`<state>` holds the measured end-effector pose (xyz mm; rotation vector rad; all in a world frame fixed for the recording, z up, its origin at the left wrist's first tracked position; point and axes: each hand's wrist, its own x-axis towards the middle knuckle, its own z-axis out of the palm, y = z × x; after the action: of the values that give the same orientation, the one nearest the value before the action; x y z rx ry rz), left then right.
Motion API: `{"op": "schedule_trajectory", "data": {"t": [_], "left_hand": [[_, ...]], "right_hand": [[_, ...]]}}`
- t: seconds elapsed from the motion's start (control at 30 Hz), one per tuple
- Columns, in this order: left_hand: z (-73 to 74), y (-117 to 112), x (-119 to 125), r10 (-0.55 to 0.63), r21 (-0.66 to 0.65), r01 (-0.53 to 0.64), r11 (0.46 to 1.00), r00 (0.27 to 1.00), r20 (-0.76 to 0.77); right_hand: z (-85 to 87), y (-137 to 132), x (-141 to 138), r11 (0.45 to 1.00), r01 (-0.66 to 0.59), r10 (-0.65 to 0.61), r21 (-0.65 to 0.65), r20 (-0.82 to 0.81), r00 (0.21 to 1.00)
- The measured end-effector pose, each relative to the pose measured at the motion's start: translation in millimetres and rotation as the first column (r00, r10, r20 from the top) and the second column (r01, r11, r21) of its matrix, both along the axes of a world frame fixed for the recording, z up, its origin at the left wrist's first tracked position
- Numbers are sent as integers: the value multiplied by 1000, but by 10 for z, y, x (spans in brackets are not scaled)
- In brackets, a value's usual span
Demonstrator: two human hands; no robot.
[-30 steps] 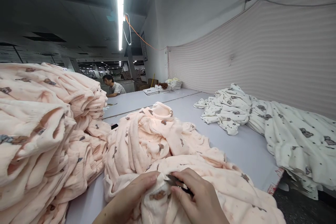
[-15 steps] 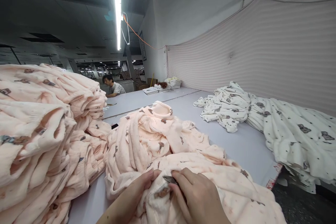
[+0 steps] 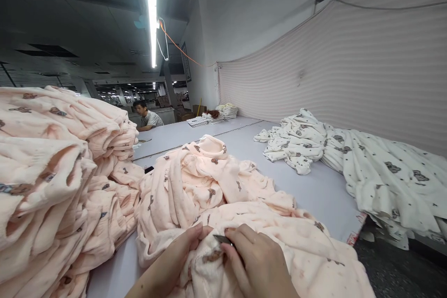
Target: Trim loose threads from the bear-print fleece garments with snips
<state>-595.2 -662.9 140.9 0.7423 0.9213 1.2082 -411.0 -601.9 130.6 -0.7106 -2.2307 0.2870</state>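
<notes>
My left hand (image 3: 178,252) is closed on a fold of a pale pink fleece garment (image 3: 206,272) with a brown bear print. In my right hand (image 3: 259,257) is a small pair of thread snips (image 3: 223,240), whose dark pointed blades face left over the fold between both hands. The snips' handle is mostly hidden by the fingers. The pink cloth spreads out beneath both hands, and another crumpled pink garment (image 3: 190,191) lies just beyond them.
A tall pile of pink garments (image 3: 52,167) rises on the left. White printed garments (image 3: 377,163) lie along the right side of the table (image 3: 324,195), partly over its edge. Folded stacks (image 3: 227,111) sit at the far end. A person (image 3: 151,118) is at the table's far left.
The whole view has shifted slightly, so things appear a little further left. The hands, the snips and the held fold stay in nearly the same arrangement.
</notes>
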Motion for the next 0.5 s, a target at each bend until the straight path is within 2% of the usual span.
{"op": "schedule_trajectory", "data": {"t": [0.07, 0.13, 0.2, 0.27, 0.37, 0.43, 0.5], "left_hand": [[-5, -1, -11, 17, -5, -17, 1000, 1000, -26], [6, -7, 0, 0, 14, 0, 1000, 1000, -4], [28, -16, 31, -21, 29, 20, 999, 999, 42], [49, -20, 66, -37, 23, 35, 999, 996, 83], [61, -19, 96, -51, 27, 48, 998, 991, 122], [54, -17, 92, -53, 36, 49, 998, 990, 130], [42, -17, 73, -50, 36, 46, 998, 990, 129]], "right_hand": [[-3, 26, 31, 995, -19, 14, -101, -47, 999], [-16, 33, 58, 992, -46, 37, -120, -75, 997], [-40, 7, 54, 1000, -25, 24, -17, -56, 998], [-72, -44, 11, 983, 48, -44, 177, -26, 999], [-123, -117, -81, 885, 150, -152, 441, -30, 988], [-147, -136, -109, 859, 164, -153, 486, -61, 986], [-155, -127, -87, 907, 148, -122, 394, -90, 988]]}}
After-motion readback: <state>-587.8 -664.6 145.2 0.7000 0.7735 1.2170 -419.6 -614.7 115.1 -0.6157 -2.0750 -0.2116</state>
